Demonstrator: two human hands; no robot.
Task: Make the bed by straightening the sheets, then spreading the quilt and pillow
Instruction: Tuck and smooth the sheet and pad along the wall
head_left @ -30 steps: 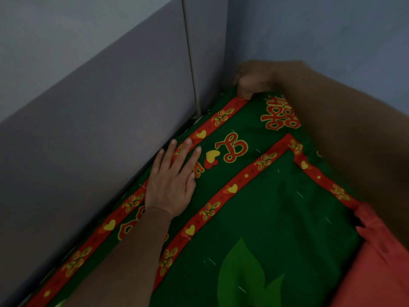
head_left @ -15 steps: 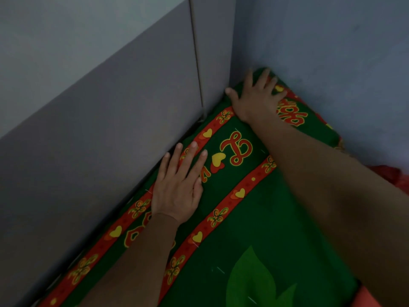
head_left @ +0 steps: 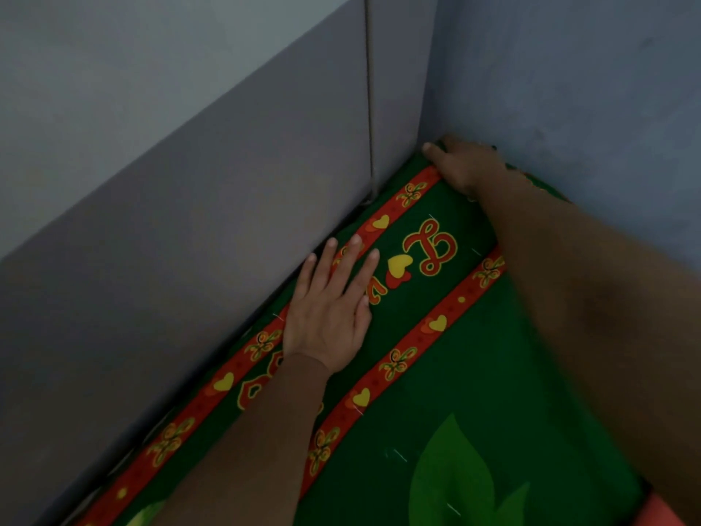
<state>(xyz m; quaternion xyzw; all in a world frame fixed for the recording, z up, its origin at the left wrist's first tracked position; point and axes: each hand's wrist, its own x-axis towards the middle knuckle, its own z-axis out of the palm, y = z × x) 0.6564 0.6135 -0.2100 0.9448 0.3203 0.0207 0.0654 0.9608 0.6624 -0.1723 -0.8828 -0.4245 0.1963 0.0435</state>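
- The green sheet (head_left: pixel 474 373), printed with 2 red bands of yellow hearts and a pale leaf, lies flat on the bed and runs right up into the wall corner (head_left: pixel 430 119).
- The left hand (head_left: pixel 326 320) rests palm down on the sheet, well short of the wall corner and just beside the grey panel (head_left: pixel 189 222). Its 4 fingers are straight and slightly spread, pointing toward the corner and holding nothing. They lie across the outer red band.
- The right hand (head_left: pixel 468 163) sits at the foot of the wall corner, on the sheet's far tip. Its thumb points at the corner, and its fingers drop behind the sheet's edge against the blue wall (head_left: pixel 569 89), so I cannot tell whether they grip the fabric or only press it.
- A patch of orange-red cloth (head_left: pixel 660 512) shows at the sheet's near right edge, far from the wall corner.
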